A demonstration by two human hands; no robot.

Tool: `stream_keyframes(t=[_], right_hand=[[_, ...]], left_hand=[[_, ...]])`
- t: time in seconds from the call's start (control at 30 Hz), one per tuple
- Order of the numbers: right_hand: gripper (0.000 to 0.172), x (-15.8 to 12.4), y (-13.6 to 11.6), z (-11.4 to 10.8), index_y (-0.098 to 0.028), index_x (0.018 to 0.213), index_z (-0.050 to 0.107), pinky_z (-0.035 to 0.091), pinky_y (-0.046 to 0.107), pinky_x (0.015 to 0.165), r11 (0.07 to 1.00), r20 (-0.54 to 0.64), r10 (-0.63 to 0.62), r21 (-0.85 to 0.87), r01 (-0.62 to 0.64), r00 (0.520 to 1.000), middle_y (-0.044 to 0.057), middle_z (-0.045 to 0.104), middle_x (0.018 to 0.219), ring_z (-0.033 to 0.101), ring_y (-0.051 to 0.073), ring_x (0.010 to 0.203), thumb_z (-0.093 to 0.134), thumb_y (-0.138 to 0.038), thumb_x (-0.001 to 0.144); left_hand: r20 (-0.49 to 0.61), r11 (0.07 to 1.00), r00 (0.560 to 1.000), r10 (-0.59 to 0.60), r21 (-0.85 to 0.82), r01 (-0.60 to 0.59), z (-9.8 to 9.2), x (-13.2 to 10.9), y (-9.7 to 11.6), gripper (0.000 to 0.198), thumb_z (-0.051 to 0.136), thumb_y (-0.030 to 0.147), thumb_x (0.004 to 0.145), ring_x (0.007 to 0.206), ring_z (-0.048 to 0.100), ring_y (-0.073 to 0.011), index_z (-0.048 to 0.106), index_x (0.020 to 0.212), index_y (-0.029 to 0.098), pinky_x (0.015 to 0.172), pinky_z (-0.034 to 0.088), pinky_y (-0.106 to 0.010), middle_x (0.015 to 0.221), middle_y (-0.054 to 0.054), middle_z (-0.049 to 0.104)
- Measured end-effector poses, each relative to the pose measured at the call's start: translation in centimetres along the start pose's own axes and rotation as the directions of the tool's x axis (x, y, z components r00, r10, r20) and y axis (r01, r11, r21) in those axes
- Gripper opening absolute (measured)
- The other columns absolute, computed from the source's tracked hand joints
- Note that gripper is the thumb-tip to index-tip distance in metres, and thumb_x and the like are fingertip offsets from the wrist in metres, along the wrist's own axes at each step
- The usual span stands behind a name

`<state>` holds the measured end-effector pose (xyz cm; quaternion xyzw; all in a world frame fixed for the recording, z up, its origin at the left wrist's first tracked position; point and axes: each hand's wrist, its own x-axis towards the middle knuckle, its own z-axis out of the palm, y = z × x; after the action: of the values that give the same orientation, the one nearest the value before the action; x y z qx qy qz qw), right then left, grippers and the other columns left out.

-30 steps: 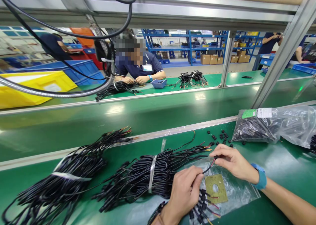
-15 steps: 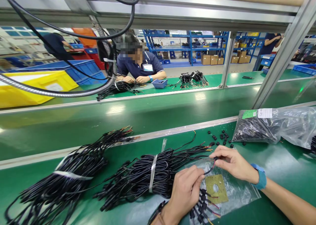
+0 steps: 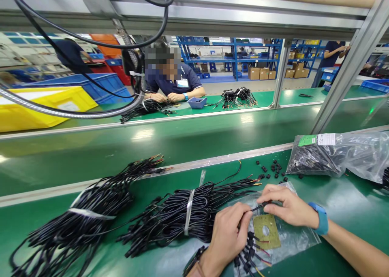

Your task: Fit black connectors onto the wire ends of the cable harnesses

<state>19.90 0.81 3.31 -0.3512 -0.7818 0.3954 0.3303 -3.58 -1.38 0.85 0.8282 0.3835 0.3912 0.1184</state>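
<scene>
Between my two hands runs a short stretch of black cable [image 3: 257,207]. My left hand [image 3: 228,234] pinches it between thumb and fingers. My right hand [image 3: 287,206] has its fingers closed at the cable's other end, on a small black part mostly hidden by the fingertips. Under the hands lies a clear plastic bag [image 3: 299,236] with a yellowish square plate [image 3: 266,231] that has a round hole. Several black connectors with wire ends [image 3: 249,250] lie beside my left hand. Left of it rests a tied bundle of black cables [image 3: 185,214].
Another tied cable bundle [image 3: 88,212] lies at the left. Small black caps [image 3: 276,167] are scattered beyond my right hand, near a bag of black parts [image 3: 316,159]. A metal rail [image 3: 231,158] edges the bench. Across it a person [image 3: 173,80] handles cables by a blue tray [image 3: 197,103].
My right hand has dropped slightly and turned, its fingers now lower on the cable end. The cable, bent before, now runs straighter between my hands. My left hand has hardly moved.
</scene>
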Motion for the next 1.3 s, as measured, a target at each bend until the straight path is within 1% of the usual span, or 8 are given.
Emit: stream_keyframes(t=[0.13,0.27,0.4,0.5,0.77,0.97,1.1,1.3], right_hand=[[0.022,-0.4,0.0,1.0,-0.025,0.119,0.071,0.048,0.032,0.084,0.996,-0.012,-0.054,-0.069,0.053,0.998,0.005,0.068,0.103,0.063,0.019,0.097,0.058,-0.026,0.101],[0.015,-0.7,0.3,1.6,-0.022,0.113,0.066,0.048,0.033,0.081,0.996,-0.068,-0.001,-0.085,-0.005,0.998,0.006,0.069,0.102,0.063,0.021,0.093,0.058,-0.028,0.1],[0.006,-0.9,0.6,2.2,-0.022,0.098,0.062,0.047,0.032,0.079,0.999,-0.079,0.009,-0.032,-0.012,0.997,0.004,0.067,0.094,0.062,0.02,0.087,0.059,-0.027,0.099],[0.007,-1.0,0.8,2.6,-0.021,0.095,0.061,0.046,0.031,0.078,1.0,-0.077,0.003,0.005,-0.003,0.997,0.004,0.066,0.092,0.061,0.019,0.085,0.059,-0.027,0.099],[0.006,-1.0,1.3,3.6,-0.02,0.095,0.063,0.047,0.031,0.077,0.997,-0.06,0.067,0.054,-0.063,0.996,0.004,0.068,0.092,0.063,0.019,0.085,0.061,-0.024,0.097],[0.011,-1.1,1.4,3.9,-0.02,0.097,0.062,0.047,0.032,0.077,0.994,-0.101,0.083,0.074,-0.075,0.991,0.005,0.068,0.094,0.062,0.02,0.087,0.059,-0.031,0.099],[0.01,-0.9,1.5,3.7,-0.02,0.096,0.061,0.046,0.031,0.076,0.994,-0.103,0.087,0.072,-0.08,0.991,0.004,0.066,0.093,0.061,0.019,0.086,0.058,-0.029,0.099],[0.008,-0.9,1.9,3.7,-0.02,0.096,0.061,0.047,0.031,0.076,0.986,-0.1,0.131,0.117,-0.119,0.986,0.004,0.066,0.093,0.061,0.019,0.087,0.061,-0.027,0.097]], left_hand=[[0.041,1.0,0.999,-0.008,0.006,0.008,0.3,-0.3,0.1,0.008,0.054,0.018,0.096,0.063,0.062,-0.013,0.06,0.098,0.022,0.059,0.043,-0.025,0.078,0.001,0.068],[0.058,0.999,0.997,-0.046,-0.01,0.046,0.4,-0.4,0.2,0.01,0.052,0.018,0.097,0.062,0.062,-0.0124,0.06,0.093,0.022,0.059,0.041,-0.025,0.075,0.002,0.068],[0.061,0.994,0.993,-0.1,-0.037,0.103,0.4,-0.4,0.6,0.015,0.05,0.019,0.098,0.056,0.057,-0.0111,0.058,0.086,0.022,0.056,0.037,-0.024,0.068,0.003,0.063],[0.079,0.987,0.986,-0.146,-0.053,0.151,0.4,-0.3,0.8,0.018,0.048,0.021,0.099,0.053,0.053,-0.0102,0.057,0.084,0.021,0.054,0.035,-0.024,0.065,0.004,0.059],[0.147,0.971,0.962,-0.232,-0.033,0.239,0.7,-0.3,0.7,0.022,0.044,0.023,0.101,0.05,0.047,-0.0102,0.058,0.085,0.022,0.053,0.031,-0.025,0.062,0.005,0.054],[0.188,0.974,0.956,-0.224,0.017,0.225,0.7,-0.3,0.6,0.024,0.043,0.024,0.101,0.05,0.047,-0.0109,0.056,0.081,0.022,0.054,0.031,-0.026,0.06,0.005,0.052],[0.195,0.969,0.951,-0.24,-0.011,0.247,0.4,-0.2,0.7,0.023,0.044,0.026,0.101,0.047,0.043,-0.0104,0.055,0.082,0.022,0.051,0.029,-0.026,0.059,0.005,0.049],[0.191,0.971,0.955,-0.227,-0.028,0.236,0.4,-0.2,0.9,0.021,0.046,0.025,0.1,0.049,0.045,-0.0102,0.056,0.081,0.022,0.053,0.031,-0.025,0.061,0.005,0.052]])
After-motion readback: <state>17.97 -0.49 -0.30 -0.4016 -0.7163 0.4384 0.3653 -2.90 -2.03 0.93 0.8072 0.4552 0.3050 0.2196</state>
